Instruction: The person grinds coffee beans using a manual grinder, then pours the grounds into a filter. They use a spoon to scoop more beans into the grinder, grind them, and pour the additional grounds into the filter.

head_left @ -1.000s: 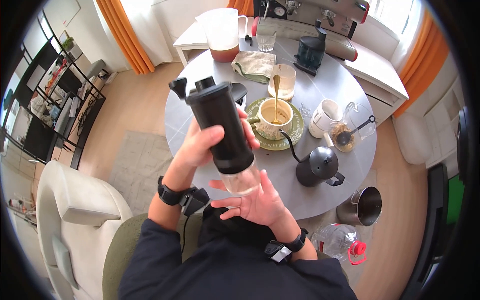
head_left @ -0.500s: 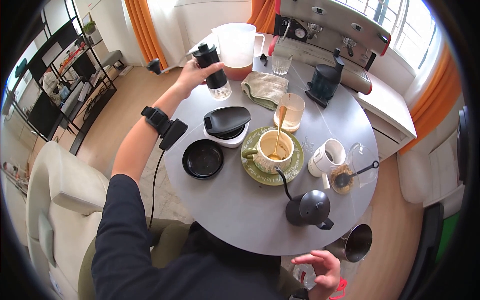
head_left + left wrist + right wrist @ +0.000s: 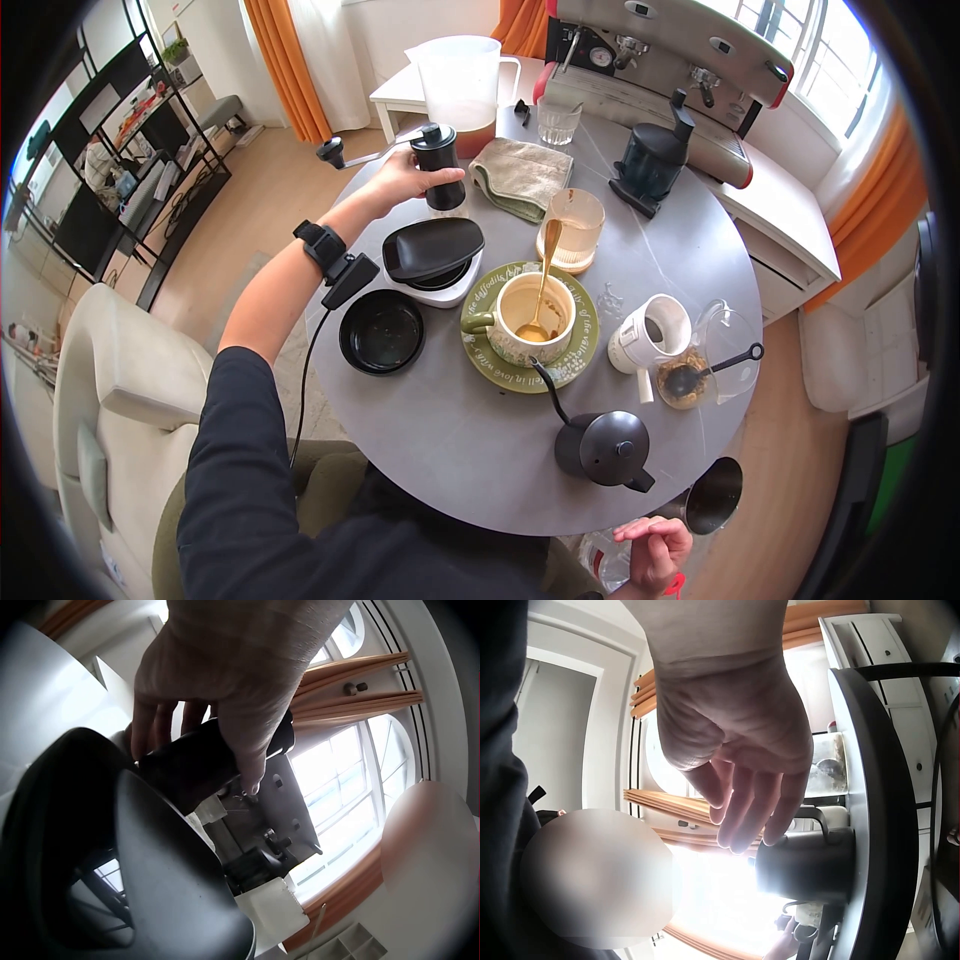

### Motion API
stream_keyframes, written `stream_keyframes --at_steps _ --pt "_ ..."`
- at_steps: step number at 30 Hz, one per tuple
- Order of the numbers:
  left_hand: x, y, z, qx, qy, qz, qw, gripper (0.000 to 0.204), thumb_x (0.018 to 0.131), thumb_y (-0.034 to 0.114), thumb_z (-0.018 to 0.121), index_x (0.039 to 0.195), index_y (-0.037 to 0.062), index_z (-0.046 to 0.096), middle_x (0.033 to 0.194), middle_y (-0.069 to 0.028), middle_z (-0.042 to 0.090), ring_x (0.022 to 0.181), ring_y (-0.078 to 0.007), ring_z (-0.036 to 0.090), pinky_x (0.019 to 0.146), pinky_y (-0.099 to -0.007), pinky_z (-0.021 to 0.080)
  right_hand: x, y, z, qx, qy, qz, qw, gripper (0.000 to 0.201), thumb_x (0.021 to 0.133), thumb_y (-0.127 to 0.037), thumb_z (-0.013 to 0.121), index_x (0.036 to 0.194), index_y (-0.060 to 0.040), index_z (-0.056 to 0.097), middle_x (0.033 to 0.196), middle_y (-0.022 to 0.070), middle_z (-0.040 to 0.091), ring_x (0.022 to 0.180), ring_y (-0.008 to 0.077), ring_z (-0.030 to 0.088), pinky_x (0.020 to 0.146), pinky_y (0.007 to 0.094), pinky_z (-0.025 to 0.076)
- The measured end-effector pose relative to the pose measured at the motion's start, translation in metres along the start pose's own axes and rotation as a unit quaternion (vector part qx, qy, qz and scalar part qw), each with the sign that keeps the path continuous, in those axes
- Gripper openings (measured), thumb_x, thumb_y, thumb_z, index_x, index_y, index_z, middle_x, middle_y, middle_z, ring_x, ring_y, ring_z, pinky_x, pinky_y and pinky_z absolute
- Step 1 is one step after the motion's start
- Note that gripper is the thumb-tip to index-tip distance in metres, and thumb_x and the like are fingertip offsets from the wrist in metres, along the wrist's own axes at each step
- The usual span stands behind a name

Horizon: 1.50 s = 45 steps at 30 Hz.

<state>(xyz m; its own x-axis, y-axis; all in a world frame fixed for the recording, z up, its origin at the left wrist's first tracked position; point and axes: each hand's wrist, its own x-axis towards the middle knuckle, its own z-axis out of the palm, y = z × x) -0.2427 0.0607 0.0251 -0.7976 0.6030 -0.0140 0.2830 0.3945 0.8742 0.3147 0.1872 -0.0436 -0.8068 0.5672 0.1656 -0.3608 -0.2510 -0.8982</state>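
Note:
My left hand [image 3: 402,182] grips a black hand coffee grinder [image 3: 438,168] upright at the far left of the table, close in front of a big pitcher. The grinder's crank arm points left, and its clear lower cup shows just under the fingers. In the left wrist view the fingers and thumb [image 3: 251,754] wrap the dark grinder body [image 3: 191,765]. My right hand [image 3: 656,552] holds nothing, fingers loosely bent, just off the table's front right edge. A black gooseneck kettle [image 3: 602,450] is the nearest thing to it on the table.
Nearer me than the grinder are a black tray [image 3: 432,248] on a white-based device [image 3: 455,291] and a round black dish [image 3: 382,333]. Mid-table, a mug [image 3: 510,345] with a gold spoon [image 3: 550,250] sits on a green saucer [image 3: 580,362]. A folded cloth [image 3: 520,178] lies beside the pitcher [image 3: 458,85].
The left hand has carried the grinder from in front of my chest to the far left of the table and lowered it there. The right hand has come away from its clear cup, down to the right.

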Motion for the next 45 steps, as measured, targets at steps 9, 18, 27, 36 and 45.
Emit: stream_keyframes --at_steps 9,18,27,36,45 --pt "-0.002 -0.002 0.009 0.028 0.005 0.032 0.999 0.046 0.078 0.035 0.079 0.108 0.0065 0.06 0.096 -0.006 0.063 0.086 -0.0146 0.06 0.067 -0.0275 0.05 -0.001 0.006 0.005 -0.05 0.048 -0.021 0.997 0.019 0.098 -0.017 0.047 0.104 -0.0011 0.055 0.071 0.0206 0.064 0.062 0.0306 0.063 0.066 0.0442 0.053" --pt "-0.046 -0.013 0.004 0.075 0.034 0.006 0.997 0.087 0.072 0.05 0.078 0.132 -0.005 0.047 0.124 -0.0225 0.056 0.116 -0.026 0.055 0.095 -0.0373 0.046 -0.01 0.008 0.003 -0.044 0.066 -0.04 0.996 0.027 0.095 -0.025 0.055 0.108 -0.001 0.055 0.072 0.017 0.063 0.062 0.0266 0.062 0.065 0.0408 0.053" --pt "-0.118 -0.008 0.001 0.359 0.0 0.049 0.932 0.095 0.06 0.054 0.08 0.132 0.0006 0.049 0.129 -0.0177 0.055 0.12 -0.0298 0.053 0.1 -0.0395 0.043 -0.003 0.004 0.007 -0.032 0.075 -0.042 0.996 0.027 0.093 -0.023 0.059 0.108 -0.0011 0.055 0.076 0.0143 0.063 0.066 0.023 0.061 0.061 0.0357 0.053" --pt "-0.114 -0.017 -0.005 0.243 0.03 0.149 0.958 0.083 0.059 0.046 0.082 0.122 -0.0035 0.057 0.117 -0.0203 0.062 0.108 -0.03 0.061 0.095 -0.0377 0.047 -0.011 0.013 -0.009 -0.009 0.056 -0.06 0.997 0.031 0.088 -0.011 0.061 0.115 0.003 0.054 0.101 0.0179 0.062 0.082 0.0253 0.064 0.07 0.0329 0.053" --pt "-0.129 0.117 0.036 0.267 -0.073 0.317 0.907 0.076 0.056 0.027 0.084 0.122 0.0028 0.055 0.109 -0.0117 0.061 0.104 -0.0255 0.06 0.092 -0.0344 0.046 0.025 0.009 0.037 -0.216 0.179 -0.023 0.959 0.034 0.089 0.001 0.053 0.123 0.0036 0.054 0.127 0.0175 0.053 0.074 0.0134 0.066 0.063 0.0229 0.052"
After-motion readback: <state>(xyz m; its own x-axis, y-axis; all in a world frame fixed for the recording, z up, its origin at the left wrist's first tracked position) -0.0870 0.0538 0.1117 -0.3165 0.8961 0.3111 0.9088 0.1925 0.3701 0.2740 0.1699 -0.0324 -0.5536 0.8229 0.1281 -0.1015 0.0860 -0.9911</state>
